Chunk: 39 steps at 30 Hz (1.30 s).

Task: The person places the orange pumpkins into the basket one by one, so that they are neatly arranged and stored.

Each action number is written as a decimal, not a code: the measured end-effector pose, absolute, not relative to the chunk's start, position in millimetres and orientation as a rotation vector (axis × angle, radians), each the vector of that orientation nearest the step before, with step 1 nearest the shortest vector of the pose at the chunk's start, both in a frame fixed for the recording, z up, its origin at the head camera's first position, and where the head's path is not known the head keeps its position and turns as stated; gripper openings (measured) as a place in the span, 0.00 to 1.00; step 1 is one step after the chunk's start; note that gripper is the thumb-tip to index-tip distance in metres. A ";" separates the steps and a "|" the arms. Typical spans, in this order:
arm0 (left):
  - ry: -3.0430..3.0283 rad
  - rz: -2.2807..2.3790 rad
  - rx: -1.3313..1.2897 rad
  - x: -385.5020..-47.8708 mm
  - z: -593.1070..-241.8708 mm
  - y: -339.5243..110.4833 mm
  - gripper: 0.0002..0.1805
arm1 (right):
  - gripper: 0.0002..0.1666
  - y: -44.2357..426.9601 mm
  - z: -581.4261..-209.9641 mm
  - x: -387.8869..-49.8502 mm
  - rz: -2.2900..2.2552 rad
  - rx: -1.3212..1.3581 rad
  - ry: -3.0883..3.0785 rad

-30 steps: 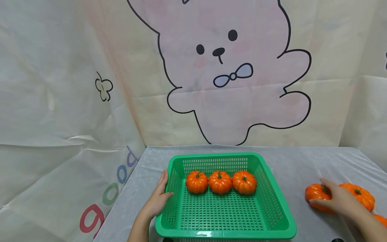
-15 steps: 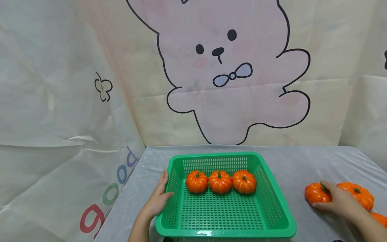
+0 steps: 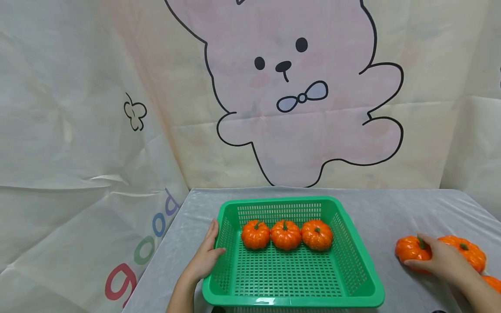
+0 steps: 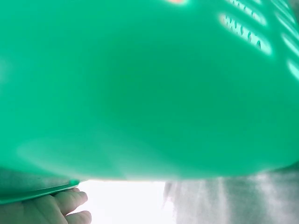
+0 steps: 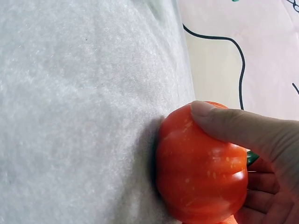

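Note:
A green plastic basket (image 3: 283, 302) stands on the table, with three small orange pumpkins (image 3: 286, 235) in a row at its back. My left hand (image 3: 202, 259) holds the left rim, its thumb over the edge and its fingers along the outer side; the basket wall (image 4: 140, 93) fills most of the left wrist view. To the right, my right hand (image 3: 446, 261) grips another orange pumpkin (image 3: 412, 251) with a green stem. In the right wrist view the thumb lies across this pumpkin (image 5: 201, 172), while the other fingers are partly hidden behind it.
Behind my right hand lies another pumpkin (image 3: 467, 252), with part of one more (image 3: 493, 283) at the right edge. Grey cloth (image 3: 379, 217) covers the table. A printed curtain (image 3: 313, 143) hangs along the back edge, and another (image 3: 78, 208) on the left.
The right thumb and fingers have closed in on the pumpkin, which stays at nearly the same spot. My left hand and the basket have not visibly moved.

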<state>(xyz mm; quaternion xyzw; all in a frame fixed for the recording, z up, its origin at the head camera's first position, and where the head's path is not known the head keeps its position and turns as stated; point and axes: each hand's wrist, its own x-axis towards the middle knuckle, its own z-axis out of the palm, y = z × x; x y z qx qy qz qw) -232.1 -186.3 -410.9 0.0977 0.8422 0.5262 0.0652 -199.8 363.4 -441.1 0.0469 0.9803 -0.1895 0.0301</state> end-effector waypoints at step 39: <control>2.560 1.585 0.300 -231.2 -411.4 -185.4 0.46 | 0.55 274.3 -352.2 -224.2 -0.740 -0.297 3.163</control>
